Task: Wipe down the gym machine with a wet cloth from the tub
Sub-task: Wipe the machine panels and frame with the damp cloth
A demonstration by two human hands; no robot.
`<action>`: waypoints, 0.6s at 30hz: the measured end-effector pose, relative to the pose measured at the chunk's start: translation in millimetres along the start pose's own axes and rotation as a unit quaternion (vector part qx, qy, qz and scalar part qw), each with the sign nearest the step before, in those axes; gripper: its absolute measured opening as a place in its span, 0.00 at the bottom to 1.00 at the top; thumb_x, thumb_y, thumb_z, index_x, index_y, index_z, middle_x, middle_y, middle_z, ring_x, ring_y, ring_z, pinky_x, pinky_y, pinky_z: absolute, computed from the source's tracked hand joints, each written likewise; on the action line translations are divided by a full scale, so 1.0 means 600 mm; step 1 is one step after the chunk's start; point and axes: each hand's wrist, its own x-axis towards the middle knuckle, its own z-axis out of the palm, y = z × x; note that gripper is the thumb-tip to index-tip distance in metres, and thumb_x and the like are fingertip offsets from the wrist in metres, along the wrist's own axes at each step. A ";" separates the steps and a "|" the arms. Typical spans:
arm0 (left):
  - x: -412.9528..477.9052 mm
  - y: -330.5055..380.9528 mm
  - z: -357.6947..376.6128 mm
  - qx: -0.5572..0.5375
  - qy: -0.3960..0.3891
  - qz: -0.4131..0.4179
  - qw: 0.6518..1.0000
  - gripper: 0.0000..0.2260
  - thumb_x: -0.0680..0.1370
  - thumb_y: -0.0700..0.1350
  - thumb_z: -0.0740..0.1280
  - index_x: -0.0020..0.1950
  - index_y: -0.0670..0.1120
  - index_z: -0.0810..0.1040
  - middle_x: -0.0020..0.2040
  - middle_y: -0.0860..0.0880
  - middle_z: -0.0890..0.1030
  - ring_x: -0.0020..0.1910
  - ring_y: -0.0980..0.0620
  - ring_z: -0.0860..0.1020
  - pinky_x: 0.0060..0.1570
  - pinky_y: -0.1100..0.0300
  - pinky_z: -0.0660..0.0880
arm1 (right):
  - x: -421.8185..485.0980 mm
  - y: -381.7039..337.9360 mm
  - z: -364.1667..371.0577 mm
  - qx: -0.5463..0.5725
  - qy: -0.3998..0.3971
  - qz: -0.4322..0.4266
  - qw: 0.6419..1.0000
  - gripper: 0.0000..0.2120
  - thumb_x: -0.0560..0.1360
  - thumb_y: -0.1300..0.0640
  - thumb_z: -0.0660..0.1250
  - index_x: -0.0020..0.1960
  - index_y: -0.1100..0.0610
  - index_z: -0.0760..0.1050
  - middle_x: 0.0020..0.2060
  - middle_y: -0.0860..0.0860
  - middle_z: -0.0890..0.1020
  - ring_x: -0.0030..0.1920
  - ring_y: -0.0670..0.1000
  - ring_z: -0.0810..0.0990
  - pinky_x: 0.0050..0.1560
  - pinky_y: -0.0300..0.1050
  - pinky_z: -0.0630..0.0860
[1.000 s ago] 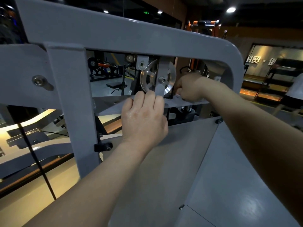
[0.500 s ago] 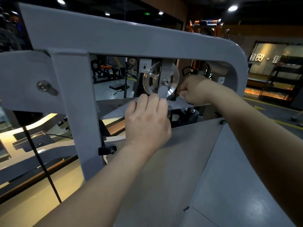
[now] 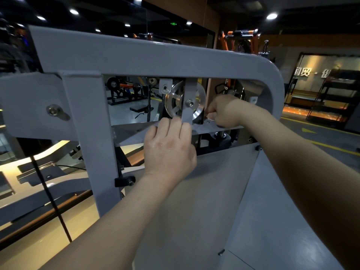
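Note:
The grey gym machine frame (image 3: 148,61) fills the view, with a silver pulley wheel (image 3: 173,103) in its upper opening. My left hand (image 3: 168,151) lies flat on the grey cross plate (image 3: 128,131) just under the pulley, fingers straight and wet. My right hand (image 3: 226,112) reaches into the opening to the right of the pulley, fingers curled around a small pale cloth (image 3: 210,115). Only a scrap of the cloth shows at the fingertips. The tub is out of view.
A grey side panel (image 3: 272,221) of the machine slopes down at the lower right. A black cable (image 3: 48,191) hangs at the left. Other gym equipment (image 3: 124,92) and a dark rack (image 3: 335,98) stand further off on the floor.
Both hands stay at nearly the same spots on the machine. The view has shifted slightly, and a person at the far right has left the view.

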 end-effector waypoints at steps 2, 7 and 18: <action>-0.001 -0.001 -0.008 -0.012 -0.022 -0.001 1.000 0.04 0.68 0.43 0.62 0.41 0.44 0.72 0.42 0.46 0.76 0.43 0.44 0.72 0.42 0.52 0.65 | -0.012 0.006 0.005 -0.010 -0.001 -0.011 1.000 0.14 0.85 0.53 0.61 0.42 0.50 0.79 0.47 0.53 0.80 0.46 0.54 0.78 0.49 0.47 0.76; -0.014 -0.007 -0.033 -0.061 -0.090 -0.001 0.994 0.13 0.70 0.46 0.60 0.49 0.43 0.78 0.47 0.47 0.76 0.50 0.44 0.73 0.48 0.50 0.71 | -0.098 0.026 0.016 0.032 0.071 -0.082 0.994 0.14 0.84 0.53 0.63 0.65 0.54 0.82 0.42 0.45 0.71 0.44 0.49 0.73 0.46 0.46 0.71; -0.059 -0.042 -0.083 -0.059 -0.076 -0.073 0.993 0.18 0.69 0.44 0.61 0.57 0.41 0.77 0.55 0.43 0.76 0.59 0.40 0.71 0.65 0.44 0.67 | -0.102 -0.003 0.026 0.005 0.097 -0.015 0.995 0.19 0.81 0.64 0.63 0.32 0.54 0.67 0.34 0.52 0.69 0.38 0.53 0.68 0.37 0.44 0.64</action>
